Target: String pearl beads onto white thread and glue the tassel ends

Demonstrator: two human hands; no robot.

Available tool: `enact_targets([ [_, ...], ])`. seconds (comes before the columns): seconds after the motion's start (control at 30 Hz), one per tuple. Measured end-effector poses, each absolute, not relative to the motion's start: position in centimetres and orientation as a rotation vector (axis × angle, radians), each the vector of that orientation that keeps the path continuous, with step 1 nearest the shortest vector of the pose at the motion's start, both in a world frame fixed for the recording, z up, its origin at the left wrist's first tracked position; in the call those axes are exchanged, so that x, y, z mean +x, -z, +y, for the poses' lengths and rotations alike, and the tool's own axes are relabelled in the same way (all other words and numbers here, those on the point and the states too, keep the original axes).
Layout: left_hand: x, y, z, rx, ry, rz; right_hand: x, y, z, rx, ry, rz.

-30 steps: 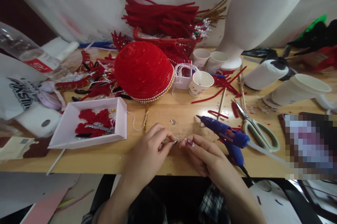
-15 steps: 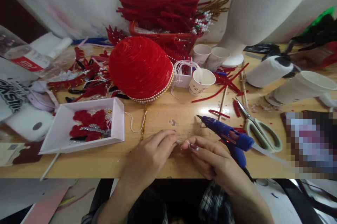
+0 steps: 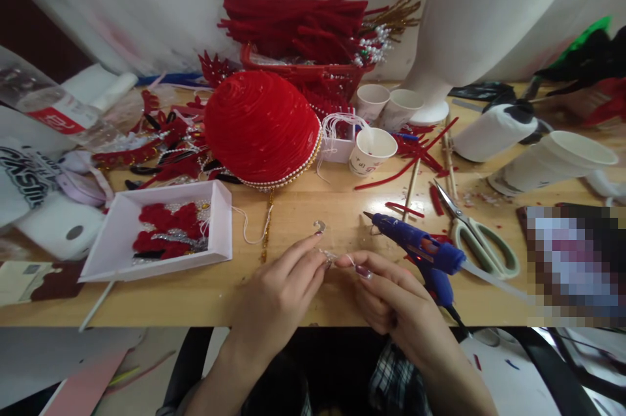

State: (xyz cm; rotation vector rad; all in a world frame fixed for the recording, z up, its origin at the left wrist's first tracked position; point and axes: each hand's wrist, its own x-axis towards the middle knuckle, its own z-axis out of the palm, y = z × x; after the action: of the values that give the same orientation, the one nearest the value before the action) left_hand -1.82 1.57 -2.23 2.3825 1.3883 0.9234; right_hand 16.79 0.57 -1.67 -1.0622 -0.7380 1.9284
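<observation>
Over the front of the table, my left hand [image 3: 281, 289] is closed in a pinch, thumb and fingers on a small shiny beaded piece [image 3: 328, 255] too small to make out fully. Its index fingertip reaches close to a small curved silvery bit [image 3: 319, 227] on the tabletop. Beside it my right hand [image 3: 398, 289] pinches a thin white thread [image 3: 351, 261] between thumb and index finger; the thread runs toward the beaded piece. Right of that hand lies a blue glue gun [image 3: 420, 243], its nozzle pointing left. A red domed cap [image 3: 261, 129] with a pearl-trimmed edge sits beyond the hands.
A white box [image 3: 222, 227] at left holds red pieces. Scissors [image 3: 484, 246] lie right of the glue gun. Farther back are a paper cup [image 3: 372, 152] with white threads, a red basket [image 3: 308, 67] of red stems and a white mannequin form [image 3: 474, 18]. Another person's hand [image 3: 577, 100] shows at far right.
My left index finger has straightened forward, toward the silvery bit. The beaded piece shows more clearly between my hands. The view has shifted slightly.
</observation>
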Motion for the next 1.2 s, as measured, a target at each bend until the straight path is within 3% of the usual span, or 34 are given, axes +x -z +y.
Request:
enact_targets([
  [0.3, -0.9, 0.8, 0.6, 2.397, -1.065, 1.530, 15.7, 1.5, -0.2, -1.109, -1.817, -0.748],
  [0.6, -0.9, 0.7, -0.7, 2.132, -0.979, 1.496, 15.9, 0.8, -1.0, -1.319, -1.323, -1.483],
  [0.97, -1.6, -0.4, -0.5, 1.932, -0.862, 1.488, 16.0, 1.1, -1.8, -1.334, -1.383, -1.550],
  [1.2, -0.8, -0.3, -0.5, 1.236, -0.933, 1.346, 15.9, 0.7, -1.7, -1.207, -1.600, -1.254],
])
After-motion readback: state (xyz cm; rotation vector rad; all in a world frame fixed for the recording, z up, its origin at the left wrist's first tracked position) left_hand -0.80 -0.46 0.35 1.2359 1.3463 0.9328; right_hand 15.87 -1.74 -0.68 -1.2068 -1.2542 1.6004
